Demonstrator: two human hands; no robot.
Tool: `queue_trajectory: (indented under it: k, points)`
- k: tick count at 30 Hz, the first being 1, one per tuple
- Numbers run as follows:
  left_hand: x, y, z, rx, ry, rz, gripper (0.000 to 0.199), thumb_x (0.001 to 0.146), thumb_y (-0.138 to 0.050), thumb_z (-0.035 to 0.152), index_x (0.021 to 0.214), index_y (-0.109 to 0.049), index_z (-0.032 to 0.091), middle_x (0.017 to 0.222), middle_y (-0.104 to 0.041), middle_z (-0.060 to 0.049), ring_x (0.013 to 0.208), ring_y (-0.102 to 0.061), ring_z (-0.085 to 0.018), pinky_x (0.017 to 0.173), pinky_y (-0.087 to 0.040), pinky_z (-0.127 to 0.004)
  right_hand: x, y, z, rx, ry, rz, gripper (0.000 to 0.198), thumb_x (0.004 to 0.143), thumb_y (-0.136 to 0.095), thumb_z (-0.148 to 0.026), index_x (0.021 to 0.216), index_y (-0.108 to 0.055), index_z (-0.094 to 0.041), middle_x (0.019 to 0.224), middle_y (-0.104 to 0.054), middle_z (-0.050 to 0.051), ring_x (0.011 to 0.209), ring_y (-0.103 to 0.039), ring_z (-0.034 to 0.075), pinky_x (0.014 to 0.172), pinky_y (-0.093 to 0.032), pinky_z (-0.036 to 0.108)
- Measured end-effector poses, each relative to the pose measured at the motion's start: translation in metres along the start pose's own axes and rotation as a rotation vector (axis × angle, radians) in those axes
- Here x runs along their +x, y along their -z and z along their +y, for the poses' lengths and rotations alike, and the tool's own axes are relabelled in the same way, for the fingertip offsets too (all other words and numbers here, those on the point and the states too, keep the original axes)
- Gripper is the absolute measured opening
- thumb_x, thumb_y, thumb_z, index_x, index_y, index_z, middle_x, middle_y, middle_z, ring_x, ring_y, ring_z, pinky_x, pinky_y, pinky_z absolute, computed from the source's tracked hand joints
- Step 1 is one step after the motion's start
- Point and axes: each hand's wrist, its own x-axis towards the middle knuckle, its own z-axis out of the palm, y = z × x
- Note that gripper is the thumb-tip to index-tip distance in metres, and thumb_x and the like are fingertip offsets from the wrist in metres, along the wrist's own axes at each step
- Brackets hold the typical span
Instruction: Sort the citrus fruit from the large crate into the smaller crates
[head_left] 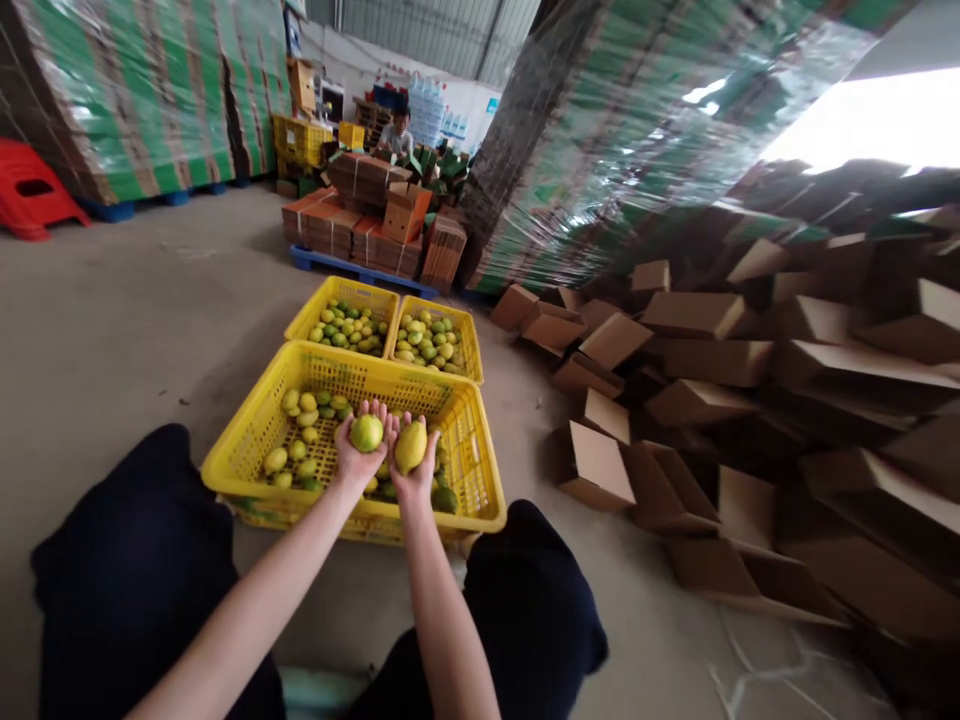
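My left hand (358, 460), palm up, cradles a greenish-yellow lemon (367, 433). Beside it my right hand (417, 484) holds a yellower, longer lemon (411, 447), also on an upturned palm. Both hands are side by side over a large yellow plastic crate (247, 425) with slotted walls. Inside that crate, loose lemons (276, 460) lie in a group at the left, and more lie partly hidden beneath my hands, with a dark green one (445, 499) at the near right.
Two smaller yellow crates, left (300, 318) and right (474, 350), hold green and yellow lemons behind the large one. Open cardboard boxes (600, 465) heap up at right. Flattened cartons (322, 228) stand on a blue pallet (360, 272). A person (397, 135) is beyond. Wrapped stacks (172, 90) flank the area.
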Motion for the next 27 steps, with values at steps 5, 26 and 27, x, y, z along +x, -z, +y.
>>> queue_trajectory:
  k: [5, 26, 27]
  points:
    - [0.001, 0.009, -0.002, 0.003, -0.002, 0.049, 0.013, 0.074, -0.055, 0.029, 0.075, -0.065, 0.022, 0.079, -0.07, -0.003, 0.095, -0.068, -0.017, 0.089, -0.054, -0.03, -0.003, 0.009, 0.007, 0.013, -0.025, -0.011, 0.041, 0.07, -0.071, -0.061, 0.098, -0.067, -0.032, 0.108, -0.073, -0.002, 0.11, -0.066, 0.019, 0.088, -0.055, 0.036]
    - [0.092, -0.074, 0.132, 1.171, -0.354, 0.044, 0.037, 0.082, -0.066, 0.047, 0.097, -0.066, 0.014, 0.095, -0.071, -0.013, 0.085, -0.068, -0.024, 0.072, -0.053, -0.03, -0.1, 0.075, -0.075, -0.231, -0.364, 0.053, 0.043, 0.064, -0.085, -0.03, 0.104, -0.074, -0.021, 0.1, -0.077, 0.008, 0.069, -0.072, 0.02, 0.043, -0.052, 0.022]
    - [0.099, -0.08, 0.139, 1.224, -0.35, 0.064, 0.037, 0.083, -0.065, 0.046, 0.099, -0.066, 0.012, 0.096, -0.07, -0.013, 0.085, -0.068, -0.025, 0.072, -0.053, -0.03, -0.101, 0.073, -0.074, -0.234, -0.369, 0.046, 0.042, 0.064, -0.085, -0.031, 0.104, -0.074, -0.021, 0.101, -0.077, 0.008, 0.069, -0.072, 0.019, 0.043, -0.052, 0.022]
